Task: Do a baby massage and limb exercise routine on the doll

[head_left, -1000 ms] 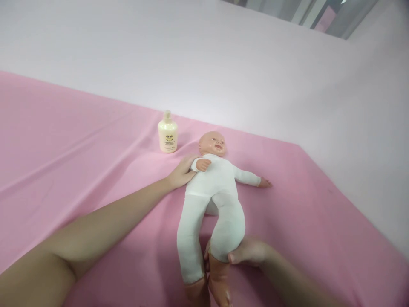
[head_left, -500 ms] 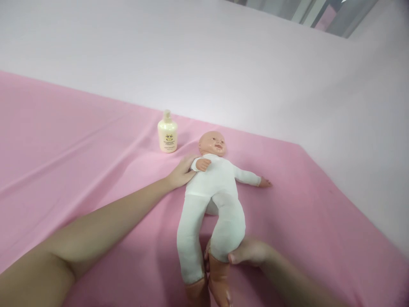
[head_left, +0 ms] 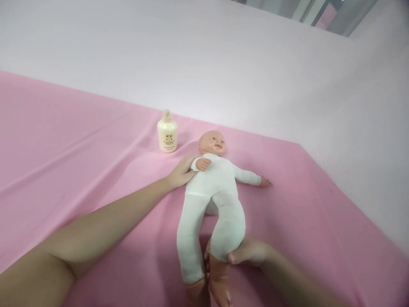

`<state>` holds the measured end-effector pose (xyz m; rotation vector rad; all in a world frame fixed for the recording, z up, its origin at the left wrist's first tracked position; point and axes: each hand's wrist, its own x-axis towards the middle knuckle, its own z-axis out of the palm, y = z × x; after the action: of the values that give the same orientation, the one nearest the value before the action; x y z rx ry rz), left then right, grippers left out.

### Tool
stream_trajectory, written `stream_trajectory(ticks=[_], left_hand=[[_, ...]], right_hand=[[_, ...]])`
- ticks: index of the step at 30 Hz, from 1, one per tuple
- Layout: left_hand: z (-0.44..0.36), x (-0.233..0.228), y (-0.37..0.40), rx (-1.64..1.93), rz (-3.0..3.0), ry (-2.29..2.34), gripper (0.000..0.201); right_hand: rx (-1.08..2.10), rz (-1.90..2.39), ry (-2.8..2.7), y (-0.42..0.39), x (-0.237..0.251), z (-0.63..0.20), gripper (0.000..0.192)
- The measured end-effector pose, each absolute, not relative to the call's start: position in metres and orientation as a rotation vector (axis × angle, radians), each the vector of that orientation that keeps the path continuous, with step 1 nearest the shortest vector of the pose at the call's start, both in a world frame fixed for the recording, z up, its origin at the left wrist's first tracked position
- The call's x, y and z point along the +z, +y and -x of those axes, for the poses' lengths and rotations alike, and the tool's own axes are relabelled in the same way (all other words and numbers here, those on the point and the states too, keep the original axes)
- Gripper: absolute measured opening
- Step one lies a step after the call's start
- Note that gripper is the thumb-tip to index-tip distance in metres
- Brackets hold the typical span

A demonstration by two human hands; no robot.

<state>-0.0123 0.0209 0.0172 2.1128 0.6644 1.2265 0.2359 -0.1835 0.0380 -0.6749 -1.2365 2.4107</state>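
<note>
A baby doll (head_left: 220, 175) with a white cloth body and bare head, hands and feet lies face up on a pink cloth (head_left: 128, 251). My left hand (head_left: 183, 172) is closed around its bent arm at the shoulder, on the left side; some of the fingers are hidden behind the arm. Lower down, my right hand (head_left: 249, 251) wraps under the doll's lower leg on the right, just above the foot. The thumb lies on the near side and fingertips show between the two legs.
A pale yellow pump bottle (head_left: 167, 133) with a printed label stands upright on the cloth, left of the doll's head. Behind the pink cloth rises a white wall (head_left: 191, 55). Folds run across the cloth on the left.
</note>
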Motion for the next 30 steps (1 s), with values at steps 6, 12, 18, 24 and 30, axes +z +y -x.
stream_trajectory(ticks=[6,12,18,24,30], left_hand=[[0.0118,0.0189,0.0202,1.223,-2.1,0.633,0.04],[0.012,0.0184,0.0205,1.23,-2.107,0.648,0.041],[0.012,0.0191,0.0191,1.218,-2.102,0.667,0.042],[0.012,0.0191,0.0199,1.204,-2.106,0.65,0.04],[0.012,0.0191,0.0201,1.217,-2.103,0.641,0.039]], right_hand=[[2.416,0.719,-1.22,-0.1842,0.0375,-0.2364,0.059],[2.414,0.699,-1.24,-0.1832,0.0383,-0.236,0.054],[2.405,0.692,-1.246,-0.1831,0.0378,-0.2366,0.05],[2.428,0.712,-1.239,-0.1833,0.0388,-0.2366,0.052],[2.41,0.702,-1.26,-0.1828,0.0384,-0.2368,0.054]])
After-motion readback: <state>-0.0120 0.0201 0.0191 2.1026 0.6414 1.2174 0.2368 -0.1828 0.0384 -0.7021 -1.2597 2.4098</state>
